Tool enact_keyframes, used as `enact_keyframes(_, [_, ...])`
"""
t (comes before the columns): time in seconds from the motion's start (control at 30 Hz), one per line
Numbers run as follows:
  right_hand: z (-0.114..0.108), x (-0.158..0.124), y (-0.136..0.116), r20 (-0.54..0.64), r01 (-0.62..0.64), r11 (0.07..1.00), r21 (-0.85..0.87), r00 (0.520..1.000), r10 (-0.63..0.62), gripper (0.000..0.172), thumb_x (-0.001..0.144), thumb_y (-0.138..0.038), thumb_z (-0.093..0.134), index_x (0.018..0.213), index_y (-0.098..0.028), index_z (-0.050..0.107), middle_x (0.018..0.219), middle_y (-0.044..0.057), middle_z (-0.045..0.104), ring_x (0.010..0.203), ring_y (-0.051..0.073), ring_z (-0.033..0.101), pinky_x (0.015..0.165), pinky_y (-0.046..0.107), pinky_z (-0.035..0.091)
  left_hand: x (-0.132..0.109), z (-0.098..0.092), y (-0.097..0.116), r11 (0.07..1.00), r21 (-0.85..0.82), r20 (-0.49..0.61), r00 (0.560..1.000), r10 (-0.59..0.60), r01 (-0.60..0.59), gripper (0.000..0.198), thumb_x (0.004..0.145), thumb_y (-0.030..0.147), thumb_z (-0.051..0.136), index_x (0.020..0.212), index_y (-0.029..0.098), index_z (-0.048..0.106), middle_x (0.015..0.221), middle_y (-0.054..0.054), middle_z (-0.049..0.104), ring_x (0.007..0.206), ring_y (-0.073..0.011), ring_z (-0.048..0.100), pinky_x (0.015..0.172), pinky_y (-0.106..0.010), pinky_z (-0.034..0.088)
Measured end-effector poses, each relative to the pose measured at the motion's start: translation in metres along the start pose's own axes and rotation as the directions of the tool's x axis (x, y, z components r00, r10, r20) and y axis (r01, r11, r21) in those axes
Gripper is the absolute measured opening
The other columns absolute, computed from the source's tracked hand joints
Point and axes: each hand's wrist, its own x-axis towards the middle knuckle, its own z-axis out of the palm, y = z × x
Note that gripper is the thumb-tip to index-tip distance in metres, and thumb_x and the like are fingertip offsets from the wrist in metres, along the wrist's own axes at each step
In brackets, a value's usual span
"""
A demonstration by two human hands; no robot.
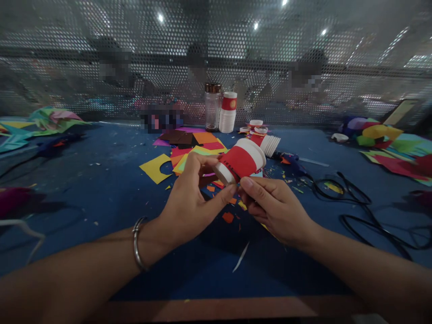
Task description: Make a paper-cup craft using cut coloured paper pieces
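A white paper cup with a red band is tilted on its side above the table, its mouth toward the upper right. My left hand grips it near the base, with the thumb below and the fingers above and behind. My right hand is pinched closed against the cup's lower side; what its fingertips hold, if anything, is hidden. Beneath and behind the cup lie coloured paper sheets, among them a yellow piece with a round cut-out. Small orange scraps are scattered below my hands.
A clear jar and a stack of paper cups stand at the back, before a perforated metal screen. More cups lie behind the held one. Right are a glue gun and looping black cord; another glue gun lies left.
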Motion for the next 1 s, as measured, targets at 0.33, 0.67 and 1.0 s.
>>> enact_keyframes(0.33, [-0.003,0.004,0.003,0.002,0.006,1.000,-0.027,1.000,-0.006,0.052,0.084,-0.064,0.069,0.066,-0.018,0.053,0.047,-0.011,0.030,0.039,0.002,0.021,0.035,0.016,0.013,0.009,0.001,-0.002,0.844,-0.376,0.081,0.921,-0.382,0.383,0.035,0.085,0.044,0.075,0.105,0.017,0.064,0.098,-0.004,0.070,0.090,-0.0161,0.067,0.092,-0.035,0.055])
enact_keyframes(0.67, [-0.003,0.000,0.003,-0.004,0.051,0.990,-0.133,0.999,-0.052,0.050,0.088,-0.062,0.064,0.066,-0.019,0.054,0.048,-0.010,0.032,0.039,0.003,0.022,0.035,0.018,0.015,0.004,-0.002,0.004,0.952,-0.188,0.064,0.970,-0.233,0.241,0.030,0.087,0.036,0.073,0.108,0.019,0.059,0.105,-0.006,0.073,0.089,-0.0163,0.070,0.078,-0.029,0.056])
enact_keyframes(1.0, [-0.003,0.000,0.006,-0.014,0.076,0.982,-0.171,0.997,-0.080,0.050,0.089,-0.063,0.062,0.066,-0.019,0.055,0.049,-0.010,0.033,0.040,0.004,0.022,0.035,0.019,0.015,-0.001,-0.003,0.005,0.987,-0.026,-0.020,0.987,-0.161,0.160,0.039,0.084,0.036,0.077,0.112,0.018,0.057,0.112,-0.011,0.071,0.098,-0.0221,0.071,0.089,-0.039,0.057])
